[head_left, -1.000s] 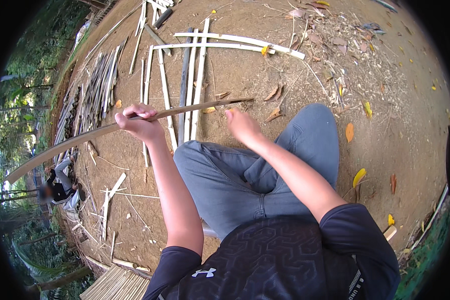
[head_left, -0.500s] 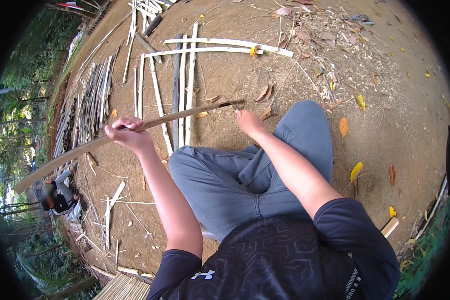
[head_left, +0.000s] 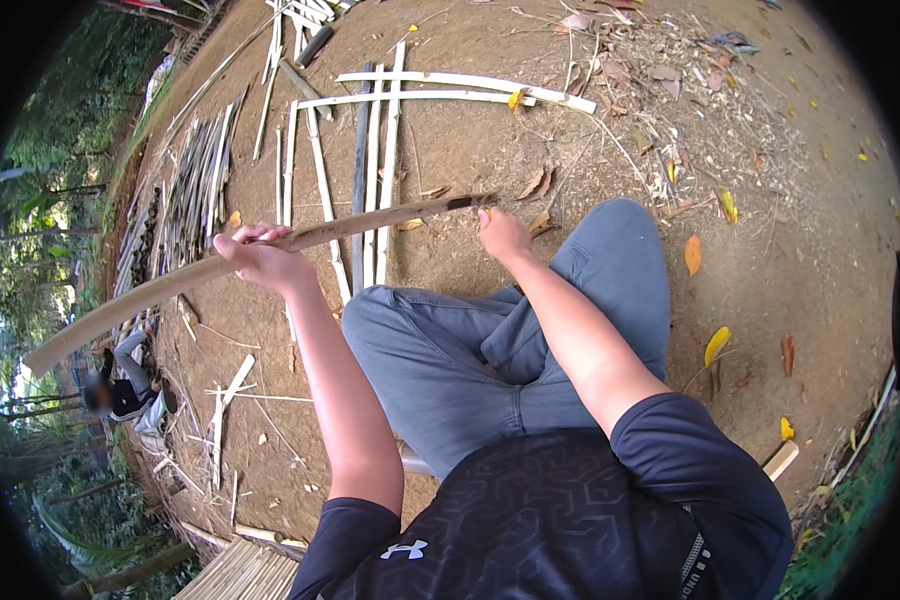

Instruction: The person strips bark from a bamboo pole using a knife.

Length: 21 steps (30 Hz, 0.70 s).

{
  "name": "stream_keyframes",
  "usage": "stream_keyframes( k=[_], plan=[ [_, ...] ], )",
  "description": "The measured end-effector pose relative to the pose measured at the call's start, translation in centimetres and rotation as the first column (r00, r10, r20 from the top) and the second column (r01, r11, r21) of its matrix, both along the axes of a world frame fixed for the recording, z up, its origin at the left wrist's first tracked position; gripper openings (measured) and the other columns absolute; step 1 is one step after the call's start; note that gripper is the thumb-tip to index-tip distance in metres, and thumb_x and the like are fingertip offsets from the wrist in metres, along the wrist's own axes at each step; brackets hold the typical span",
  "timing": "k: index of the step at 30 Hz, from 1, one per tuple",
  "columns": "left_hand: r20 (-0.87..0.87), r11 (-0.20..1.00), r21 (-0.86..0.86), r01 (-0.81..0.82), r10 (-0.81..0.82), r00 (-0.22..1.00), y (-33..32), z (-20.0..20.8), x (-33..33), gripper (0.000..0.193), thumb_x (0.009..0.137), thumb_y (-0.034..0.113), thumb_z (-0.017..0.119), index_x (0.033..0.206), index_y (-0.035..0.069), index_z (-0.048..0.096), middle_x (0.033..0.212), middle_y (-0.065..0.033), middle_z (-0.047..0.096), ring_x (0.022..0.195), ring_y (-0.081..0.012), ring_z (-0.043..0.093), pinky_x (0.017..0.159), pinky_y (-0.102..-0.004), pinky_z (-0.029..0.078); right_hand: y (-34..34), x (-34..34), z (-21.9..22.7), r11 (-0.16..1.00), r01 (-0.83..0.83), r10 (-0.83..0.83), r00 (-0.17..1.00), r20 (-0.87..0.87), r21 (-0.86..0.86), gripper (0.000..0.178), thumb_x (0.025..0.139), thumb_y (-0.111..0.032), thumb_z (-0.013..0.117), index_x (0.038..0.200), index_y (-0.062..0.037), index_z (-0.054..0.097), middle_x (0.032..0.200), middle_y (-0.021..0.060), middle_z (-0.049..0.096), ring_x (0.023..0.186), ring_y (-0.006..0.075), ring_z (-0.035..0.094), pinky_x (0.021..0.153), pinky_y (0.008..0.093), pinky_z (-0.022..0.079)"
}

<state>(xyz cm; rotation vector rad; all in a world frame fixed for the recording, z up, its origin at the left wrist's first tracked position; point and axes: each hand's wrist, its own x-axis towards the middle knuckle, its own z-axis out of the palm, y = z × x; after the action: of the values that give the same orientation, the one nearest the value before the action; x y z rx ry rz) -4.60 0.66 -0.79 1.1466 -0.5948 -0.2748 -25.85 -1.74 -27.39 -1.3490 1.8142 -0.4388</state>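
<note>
A long, flat brown slat, bamboo by its look, slants across in front of my legs, its low left end nearer me and its dark-stained tip farther to the right. My left hand is closed round the slat left of its middle, thumb on the near side and fingers over the top. Just beside the dark tip, my right hand is curled closed with the thumb uppermost. Whatever sits between its fingers is too small or hidden to make out. My crossed legs in grey trousers lie below both hands.
Pale split strips lie crossed on the dirt ahead, beside a dark pole. A pile of slats lies at the left. Another person sits at the far left. Wood shavings and leaves litter the right.
The view has shifted slightly, the ground sliding a little right. The slat and both hands are nearly where they were; the right hand has moved a touch up beside the dark tip.
</note>
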Motion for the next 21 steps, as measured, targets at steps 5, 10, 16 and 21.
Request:
stream_keyframes(
  k=[5,10,16,21],
  plan=[
    [-0.047,1.000,-0.005,0.004,-0.004,0.999,-0.6,0.2,-0.5,0.054,0.095,0.061,0.045,0.073,0.012,0.040,0.062,-0.0012,0.043,0.048,-0.0135,0.047,0.048,-0.0286,0.047,-1.5,-0.5,-2.0,0.998,-0.003,0.000,0.999,0.052,0.055,0.046,0.103,-0.040,0.038,0.110,-0.0023,0.063,0.106,0.0244,0.068,0.105,0.0411,0.064,0.088,0.0522,0.050],
    [-0.064,1.000,-0.009,-0.010,0.009,0.998,-0.8,0.0,0.7,0.054,0.095,0.061,0.045,0.070,0.013,0.040,0.056,0.0016,0.040,0.046,-0.0116,0.045,0.047,-0.0265,0.043,-1.2,1.2,-1.1,1.000,0.028,-0.028,0.999,0.026,-0.002,0.044,0.103,-0.037,0.038,0.112,-0.0023,0.062,0.105,0.0230,0.069,0.102,0.0405,0.066,0.085,0.0519,0.052],
    [-0.070,0.998,0.014,-0.060,0.061,0.996,-1.1,0.2,1.4,0.054,0.096,0.061,0.042,0.069,0.014,0.040,0.055,0.0013,0.040,0.046,-0.0123,0.045,0.049,-0.0276,0.044,-1.5,2.5,0.0,0.999,-0.043,0.043,0.999,0.005,-0.007,0.046,0.105,-0.037,0.034,0.108,-0.0021,0.064,0.105,0.0226,0.069,0.099,0.0398,0.067,0.087,0.0522,0.051],
    [-0.057,0.995,0.022,-0.098,0.099,0.993,-1.2,-0.2,2.1,0.051,0.096,0.058,0.040,0.071,0.013,0.041,0.054,0.0006,0.041,0.047,-0.0137,0.047,0.051,-0.0297,0.046,-3.4,1.1,-2.3,0.993,-0.030,0.036,0.998,-0.054,0.112,0.044,0.104,-0.037,0.039,0.112,-0.0011,0.063,0.107,0.0203,0.070,0.101,0.0354,0.068,0.085,0.0460,0.054]
  ],
)
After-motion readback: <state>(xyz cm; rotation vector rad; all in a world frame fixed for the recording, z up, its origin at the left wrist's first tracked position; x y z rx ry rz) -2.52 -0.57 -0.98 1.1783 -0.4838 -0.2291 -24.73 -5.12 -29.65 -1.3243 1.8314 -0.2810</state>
